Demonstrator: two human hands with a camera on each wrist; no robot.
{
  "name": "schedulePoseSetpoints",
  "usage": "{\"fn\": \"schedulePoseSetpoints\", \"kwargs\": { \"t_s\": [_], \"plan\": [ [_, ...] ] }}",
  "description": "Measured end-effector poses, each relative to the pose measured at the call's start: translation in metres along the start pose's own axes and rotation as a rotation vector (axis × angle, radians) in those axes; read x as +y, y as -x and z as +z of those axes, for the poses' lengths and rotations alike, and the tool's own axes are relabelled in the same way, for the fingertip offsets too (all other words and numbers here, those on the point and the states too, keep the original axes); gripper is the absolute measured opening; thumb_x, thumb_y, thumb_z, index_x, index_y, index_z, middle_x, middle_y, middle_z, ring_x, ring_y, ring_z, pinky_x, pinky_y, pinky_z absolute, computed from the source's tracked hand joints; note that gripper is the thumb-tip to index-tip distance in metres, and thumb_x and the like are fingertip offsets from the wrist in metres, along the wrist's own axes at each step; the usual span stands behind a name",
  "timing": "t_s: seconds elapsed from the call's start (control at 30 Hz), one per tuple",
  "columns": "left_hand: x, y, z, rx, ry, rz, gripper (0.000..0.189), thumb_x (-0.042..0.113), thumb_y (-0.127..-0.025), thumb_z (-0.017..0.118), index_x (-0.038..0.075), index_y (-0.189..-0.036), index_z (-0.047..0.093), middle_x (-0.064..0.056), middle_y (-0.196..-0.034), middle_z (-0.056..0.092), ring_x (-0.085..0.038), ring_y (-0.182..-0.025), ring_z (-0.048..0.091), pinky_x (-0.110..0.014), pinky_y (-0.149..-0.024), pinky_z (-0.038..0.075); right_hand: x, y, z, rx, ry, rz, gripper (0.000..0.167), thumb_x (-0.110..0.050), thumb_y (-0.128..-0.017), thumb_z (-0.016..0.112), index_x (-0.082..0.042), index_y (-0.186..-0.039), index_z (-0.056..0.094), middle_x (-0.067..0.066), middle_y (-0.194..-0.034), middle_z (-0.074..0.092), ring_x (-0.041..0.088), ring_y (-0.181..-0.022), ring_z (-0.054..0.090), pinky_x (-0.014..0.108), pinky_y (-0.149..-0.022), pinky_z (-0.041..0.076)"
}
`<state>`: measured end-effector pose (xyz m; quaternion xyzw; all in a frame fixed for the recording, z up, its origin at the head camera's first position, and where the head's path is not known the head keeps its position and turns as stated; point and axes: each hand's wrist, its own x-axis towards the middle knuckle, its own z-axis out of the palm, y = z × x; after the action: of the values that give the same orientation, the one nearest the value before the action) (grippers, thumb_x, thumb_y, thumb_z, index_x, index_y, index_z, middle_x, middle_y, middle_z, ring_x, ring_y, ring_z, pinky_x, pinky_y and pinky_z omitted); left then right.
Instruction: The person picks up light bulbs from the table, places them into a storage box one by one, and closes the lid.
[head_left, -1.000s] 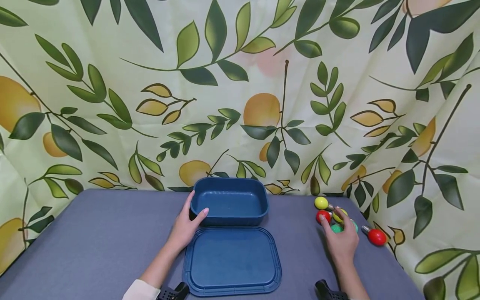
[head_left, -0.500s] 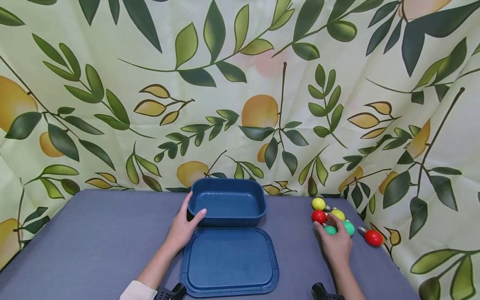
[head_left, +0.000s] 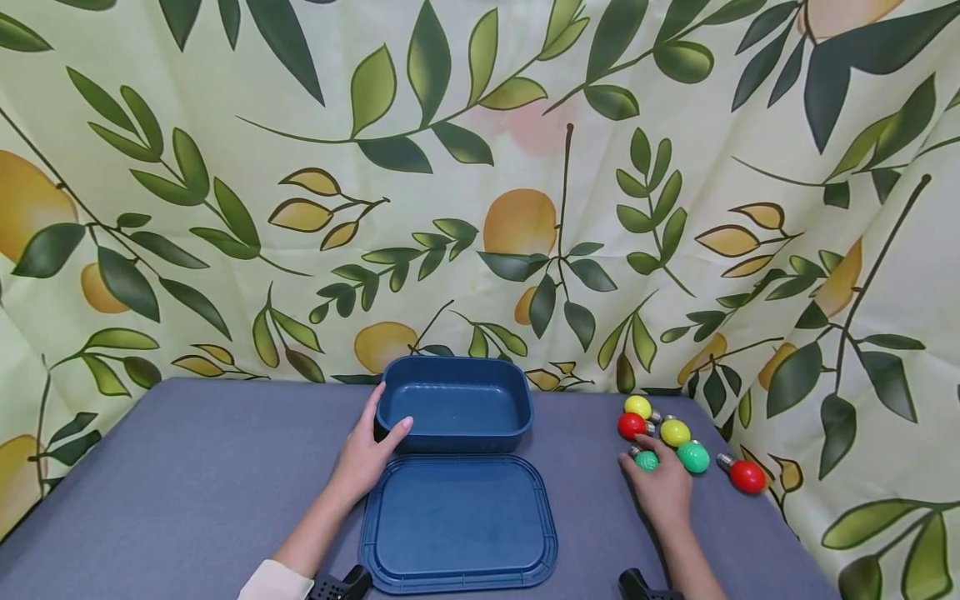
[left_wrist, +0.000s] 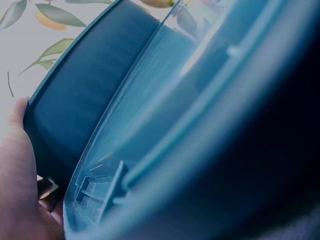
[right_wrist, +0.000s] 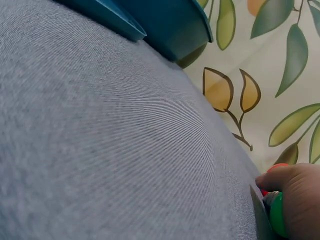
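A deep blue plastic box [head_left: 454,408] stands at the back middle of the table, its inside facing up. My left hand [head_left: 367,458] holds its left end, thumb at the near corner and forefinger along the left side. In the left wrist view the hand [left_wrist: 17,175] lies against the box's outer wall [left_wrist: 75,105]. At the right, my right hand [head_left: 663,492] pinches a green light bulb [head_left: 647,460] between thumb and fingers. A red bulb [head_left: 632,426] sits just beyond its fingertips. In the right wrist view, the hand partly hides the green bulb [right_wrist: 277,217].
A flat blue lid [head_left: 459,525] lies in front of the box. Near the right hand are two yellow bulbs [head_left: 675,432], another green bulb [head_left: 693,457] and a second red bulb [head_left: 747,477] by the table's right edge. Leaf-printed cloth [head_left: 450,192] hangs behind.
My right hand has moved left, bringing the green bulb away from the other green one. The nearby red bulb has shifted slightly left and back. My left hand stays on the box.
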<state>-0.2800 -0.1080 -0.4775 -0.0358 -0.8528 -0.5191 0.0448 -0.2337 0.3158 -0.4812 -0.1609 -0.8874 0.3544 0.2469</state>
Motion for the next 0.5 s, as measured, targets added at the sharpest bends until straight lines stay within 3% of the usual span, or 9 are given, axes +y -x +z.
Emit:
{"fn": "schedulePoseSetpoints", "kwargs": {
  "t_s": [0.5],
  "plan": [
    [-0.0012, -0.0008, 0.0007, 0.008, -0.012, 0.001, 0.083, 0.052, -0.099, 0.059, 0.029, -0.163, 0.013, -0.012, -0.169, 0.024, -0.04, -0.154, 0.027, -0.067, -0.121, 0.022, -0.0032, 0.0004, 0.0033, -0.154, 0.118, -0.087, 0.043, -0.022, -0.086, 0.079, -0.004, -0.124, 0.069, 0.025, -0.115, 0.072, 0.041, -0.103, 0.067, 0.052, -0.083, 0.05]
  ]
}}
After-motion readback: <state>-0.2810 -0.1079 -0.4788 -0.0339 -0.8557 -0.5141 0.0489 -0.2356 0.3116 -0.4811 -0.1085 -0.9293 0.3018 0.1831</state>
